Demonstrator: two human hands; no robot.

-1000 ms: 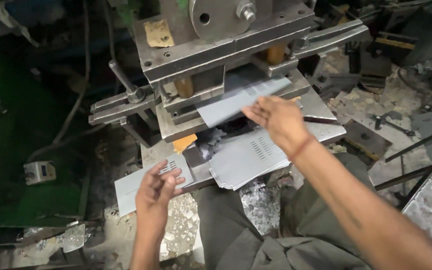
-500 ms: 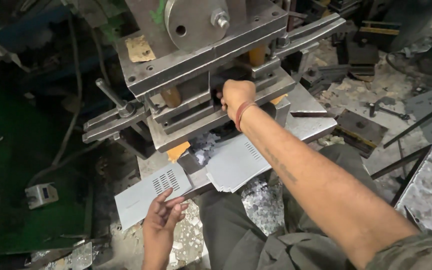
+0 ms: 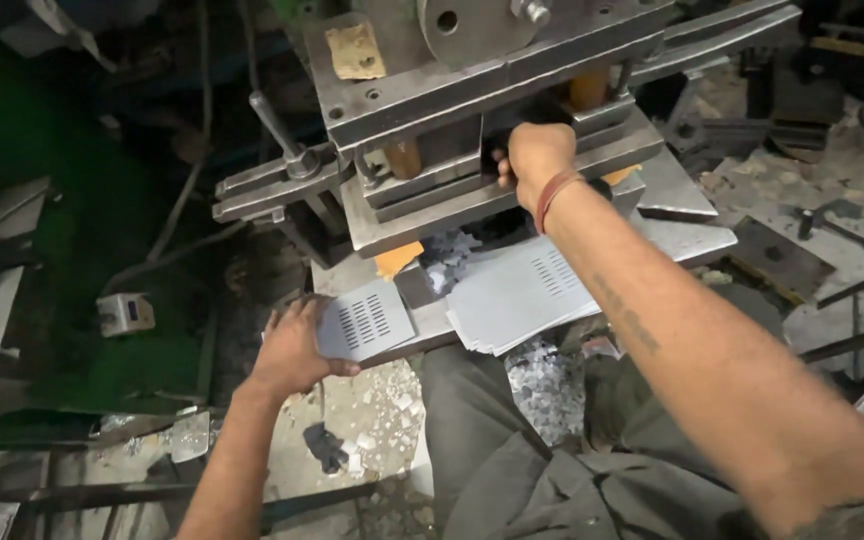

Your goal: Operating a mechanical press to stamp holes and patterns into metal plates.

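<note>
My right hand (image 3: 537,160), a red band on its wrist, reaches into the gap between the steel die blocks of the press (image 3: 422,100). Its fingertips are hidden inside the gap, so I cannot see what they hold. My left hand (image 3: 297,350) grips the left edge of a small grey slotted metal sheet (image 3: 370,320) lying on the press bed's front left corner. A fanned stack of similar slotted sheets (image 3: 517,300) lies on the bed just right of it, under my right forearm.
A lever handle (image 3: 277,125) sticks out on the press's left side. Metal punch scrap (image 3: 544,385) litters my lap and the floor. A small box (image 3: 125,312) sits at the left. Dark plates and tools (image 3: 782,255) lie at the right.
My right hand carried a sheet from above the stack up into the die gap. My left hand closed on the slotted sheet and slid it slightly right on the bed.
</note>
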